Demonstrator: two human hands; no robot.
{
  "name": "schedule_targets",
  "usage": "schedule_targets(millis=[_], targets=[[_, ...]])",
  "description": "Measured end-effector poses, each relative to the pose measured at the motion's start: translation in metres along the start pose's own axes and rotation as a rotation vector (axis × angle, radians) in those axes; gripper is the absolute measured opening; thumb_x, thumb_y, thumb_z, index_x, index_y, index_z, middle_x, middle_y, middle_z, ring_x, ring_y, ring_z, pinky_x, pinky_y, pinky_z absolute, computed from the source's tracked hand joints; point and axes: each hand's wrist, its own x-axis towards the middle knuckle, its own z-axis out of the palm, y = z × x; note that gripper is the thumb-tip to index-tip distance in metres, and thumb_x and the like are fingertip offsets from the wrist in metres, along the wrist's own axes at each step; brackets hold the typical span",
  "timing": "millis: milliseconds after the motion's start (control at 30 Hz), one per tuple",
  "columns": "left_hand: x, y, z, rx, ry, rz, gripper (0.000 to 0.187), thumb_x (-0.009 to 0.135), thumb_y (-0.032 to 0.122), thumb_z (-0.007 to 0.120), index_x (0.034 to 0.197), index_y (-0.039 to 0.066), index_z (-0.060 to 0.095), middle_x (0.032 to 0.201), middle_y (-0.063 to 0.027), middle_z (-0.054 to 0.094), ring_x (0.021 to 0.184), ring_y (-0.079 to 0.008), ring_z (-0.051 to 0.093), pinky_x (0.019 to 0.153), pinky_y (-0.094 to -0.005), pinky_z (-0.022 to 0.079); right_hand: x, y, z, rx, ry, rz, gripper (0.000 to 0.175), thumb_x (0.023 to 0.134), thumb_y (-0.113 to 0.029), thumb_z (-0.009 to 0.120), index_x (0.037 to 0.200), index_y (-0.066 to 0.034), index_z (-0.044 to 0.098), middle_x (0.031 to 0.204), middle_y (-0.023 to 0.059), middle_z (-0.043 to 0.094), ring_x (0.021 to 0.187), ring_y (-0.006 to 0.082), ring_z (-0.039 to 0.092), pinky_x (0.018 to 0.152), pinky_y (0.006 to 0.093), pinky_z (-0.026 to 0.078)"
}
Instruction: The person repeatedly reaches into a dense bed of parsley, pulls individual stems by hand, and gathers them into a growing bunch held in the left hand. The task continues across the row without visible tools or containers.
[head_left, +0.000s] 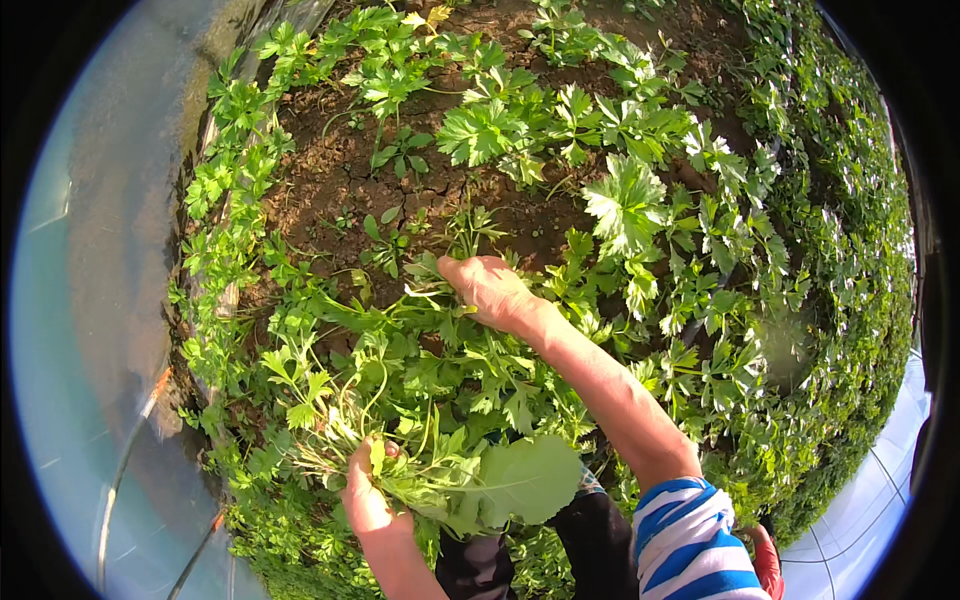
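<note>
At the lower middle, my left hand (373, 491) is closed around a bunch of uprooted leafy plants (427, 487). Pale roots stick out of the bunch to the left, and one broad rounded leaf (531, 480) hangs out to the right. My right hand (484, 289) reaches down to the soil near the centre, its fingertips at the base of a small tuft of green plants (469, 229). Its fingers are partly hidden by the hand and leaves, with some stems beneath them. Celery-like plants (480, 131) with lobed leaves grow around both hands.
Cracked brown soil (337, 172) shows between the plants, with small weeds (388, 244) in it. Denser green rows (825, 262) stand at the right. Along the left runs a translucent plastic sheet (97, 262) with thin poles (124, 465). Dark-trousered legs (592, 547) are below.
</note>
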Motion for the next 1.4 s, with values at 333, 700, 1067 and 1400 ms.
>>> schedule_targets(millis=[333, 700, 1067, 1400], targets=[[-0.034, -0.041, 0.038, 0.6, -0.589, 0.239, 0.066, 0.074, 0.012, 0.079, 0.13, 0.001, 0.046, 0.124, -0.0061, 0.054, 0.112, -0.0183, 0.051, 0.099, -0.0328, 0.037, -0.133, -0.093, 0.021, 1.732, 0.292, 0.235, 0.032, 0.094, -0.022, 0.053, 0.118, -0.0018, 0.054, 0.112, 0.0041, 0.058, 0.099, 0.0126, 0.052, 0.089, 0.0295, 0.043], [-0.025, -0.055, 0.057, 0.57, -0.214, 0.471, 0.045, 0.082, -0.002, 0.062, 0.125, 0.0, 0.049, 0.118, -0.0078, 0.057, 0.101, -0.0165, 0.057, 0.087, -0.0306, 0.048, -0.134, -0.053, -0.027, 1.006, -0.002, 0.201, 0.069, 0.092, -0.042, 0.053, 0.137, 0.0063, 0.034, 0.133, 0.0178, 0.046, 0.119, 0.0208, 0.044, 0.105, 0.0317, 0.03], [-0.008, -0.016, 0.01, -0.002, -0.087, 0.013, 0.016, 0.09, 0.023, 0.057, 0.094, 0.007, 0.06, 0.084, -0.005, 0.062, 0.078, -0.0194, 0.059, 0.074, -0.037, 0.051, 0.052, 0.197, -0.003, 0.899, 1.024, 0.493, 0.036, 0.092, -0.032, 0.052, 0.12, -0.0094, 0.053, 0.112, 0.0136, 0.059, 0.083, 0.0196, 0.056, 0.068, 0.0345, 0.045], [-0.014, -0.014, -0.006, -0.102, 0.111, -0.025, 0.017, 0.088, 0.02, 0.06, 0.1, 0.008, 0.058, 0.088, -0.0039, 0.061, 0.08, -0.0193, 0.058, 0.073, -0.0376, 0.051, 0.06, 0.173, -0.056, 1.649, 0.553, 0.653, 0.029, 0.1, -0.028, 0.038, 0.099, -0.0042, 0.055, 0.091, 0.0166, 0.068, 0.055, 0.0113, 0.047, 0.049, 0.0265, 0.038]])
